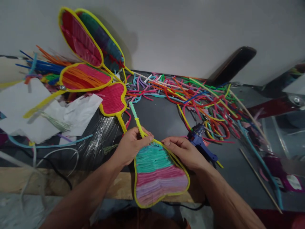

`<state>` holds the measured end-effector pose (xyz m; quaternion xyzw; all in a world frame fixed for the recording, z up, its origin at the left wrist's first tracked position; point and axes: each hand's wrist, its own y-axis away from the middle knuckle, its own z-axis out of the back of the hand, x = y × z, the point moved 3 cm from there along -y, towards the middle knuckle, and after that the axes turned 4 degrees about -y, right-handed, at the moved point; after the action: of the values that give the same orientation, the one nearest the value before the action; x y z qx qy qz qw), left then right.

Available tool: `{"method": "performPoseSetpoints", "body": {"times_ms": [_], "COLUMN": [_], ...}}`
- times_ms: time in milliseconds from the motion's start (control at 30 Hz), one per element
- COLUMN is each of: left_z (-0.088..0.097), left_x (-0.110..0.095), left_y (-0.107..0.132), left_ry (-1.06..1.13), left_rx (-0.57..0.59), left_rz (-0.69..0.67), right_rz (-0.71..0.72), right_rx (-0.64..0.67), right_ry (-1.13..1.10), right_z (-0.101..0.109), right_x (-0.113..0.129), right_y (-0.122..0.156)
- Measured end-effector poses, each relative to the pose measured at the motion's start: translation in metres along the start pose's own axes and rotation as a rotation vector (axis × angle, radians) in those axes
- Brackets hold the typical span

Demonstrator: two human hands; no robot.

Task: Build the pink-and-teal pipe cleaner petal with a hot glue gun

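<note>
Between my hands is a petal-shaped pipe-cleaner piece (pixel 157 173), striped teal, pink and lilac inside a yellow fuzzy border. My left hand (pixel 132 143) is closed on its narrow top, where a yellow and mint stem (pixel 136 118) sticks up. My right hand (pixel 179 149) pinches the yellow pipe cleaner (pixel 157 141) along the top right edge. Its fingertips partly hide the strand. The wide end of the piece hangs over the table's front edge, toward me.
Finished yellow-edged petals (pixel 81 41) lean at the back left. Loose pipe cleaners (pixel 166 89) lie heaped along the back. A blue glue gun (pixel 201 141) rests right of my right hand. White paper (pixel 78 111) and clear filaments (pixel 100 133) lie left; a thin stick (pixel 259 179) lies right.
</note>
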<state>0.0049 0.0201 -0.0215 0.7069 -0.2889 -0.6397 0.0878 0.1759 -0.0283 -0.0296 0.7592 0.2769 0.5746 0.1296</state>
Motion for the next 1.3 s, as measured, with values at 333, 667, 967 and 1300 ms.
{"method": "performPoseSetpoints", "body": {"times_ms": [333,667,967,1300], "left_z": [0.008,0.011,0.060,0.005], "left_x": [-0.006,-0.009,0.008,-0.021], "left_y": [-0.006,-0.004,0.057,0.083], "left_ry": [0.032,0.151,-0.215,-1.167], "left_rx": [-0.106,-0.189,-0.115,0.154], "left_rz": [-0.003,-0.042,0.052,-0.697], "right_rz": [0.171,0.357,0.311,0.259], "right_rx": [0.012,-0.312,0.007,0.105], "right_ry": [0.417,0.631,0.610,0.810], "right_z": [0.013,0.012,0.019,0.016], "right_x": [0.010,-0.024,-0.013,-0.006], "right_y": [0.022,0.052,0.043,0.030]}}
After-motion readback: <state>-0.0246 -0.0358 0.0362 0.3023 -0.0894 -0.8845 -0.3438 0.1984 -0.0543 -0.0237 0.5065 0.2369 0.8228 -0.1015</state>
